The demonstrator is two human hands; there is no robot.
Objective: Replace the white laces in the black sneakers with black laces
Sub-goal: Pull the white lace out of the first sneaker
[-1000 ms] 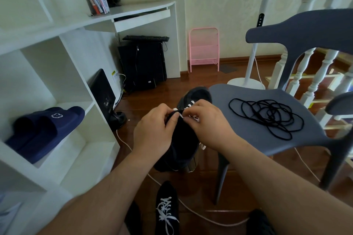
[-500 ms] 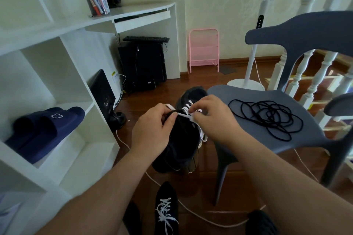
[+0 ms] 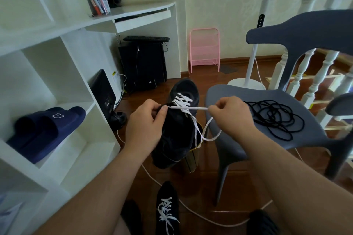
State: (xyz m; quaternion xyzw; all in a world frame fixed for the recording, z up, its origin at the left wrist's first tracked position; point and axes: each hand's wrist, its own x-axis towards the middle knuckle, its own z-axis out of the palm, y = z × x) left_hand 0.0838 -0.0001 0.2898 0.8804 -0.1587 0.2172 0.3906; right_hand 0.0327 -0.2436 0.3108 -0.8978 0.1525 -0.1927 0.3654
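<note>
On grey chair (image 3: 267,139), black laces (image 3: 275,118), wooden floor (image 3: 202,175)

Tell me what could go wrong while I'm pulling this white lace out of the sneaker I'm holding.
The right hand pulls the white lace taut sideways while the left hand alone grips the sneaker; a hard tug might jerk it loose. The slack loop hanging below could snag. The black laces lie tangled on the chair and may knot further when lifted.
</note>
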